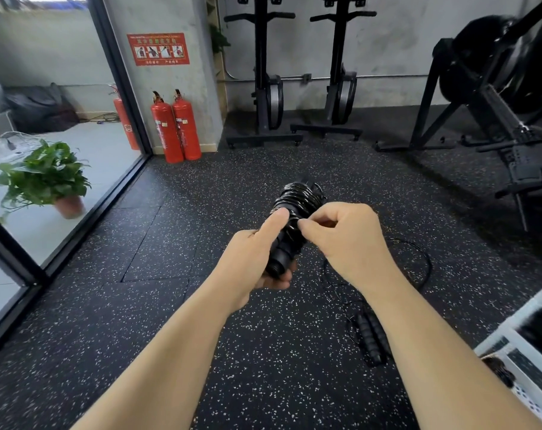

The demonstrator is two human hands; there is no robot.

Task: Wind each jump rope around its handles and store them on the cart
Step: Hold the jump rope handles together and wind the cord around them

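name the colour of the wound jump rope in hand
Black jump rope, clearest in the head view.

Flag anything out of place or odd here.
A second jump rope lies unwound on the floor beside the cart, cord sprawled in loose loops. The wound jump rope in the left hand and right hand looks tidy.

Open floor ahead, left; loose rope lies right; cart blocks far right
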